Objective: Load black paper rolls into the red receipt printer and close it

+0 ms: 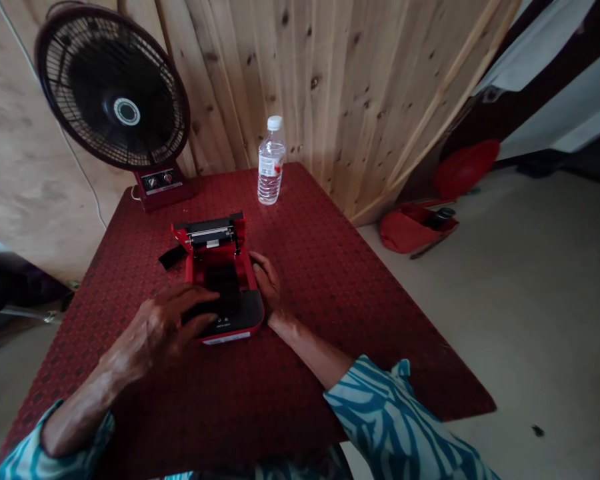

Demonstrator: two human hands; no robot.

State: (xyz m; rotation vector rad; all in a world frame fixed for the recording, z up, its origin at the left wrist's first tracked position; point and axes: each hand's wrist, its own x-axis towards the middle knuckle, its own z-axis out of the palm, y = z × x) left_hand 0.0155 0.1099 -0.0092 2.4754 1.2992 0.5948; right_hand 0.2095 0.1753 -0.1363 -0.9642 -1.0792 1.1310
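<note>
A small red and black printer (240,308) stands on the table with its lid (211,233) raised, so its inner compartment (223,275) shows dark inside. My left hand (167,317) reaches over the printer's left side, thumb and forefinger stretched apart above the black front panel. Whether those fingertips press on anything is hard to see. Along the right wall of the printer, my right hand (267,283) is curled and steadies it. A short black strap-like piece (173,257) sticks out at the printer's left.
A dark red fan (125,113) stands at the table's back left, and a clear water bottle (271,163) stands upright behind the printer. The patterned red table (340,307) meets a wooden wall (300,80). On the floor to the right lies a red bag (410,230).
</note>
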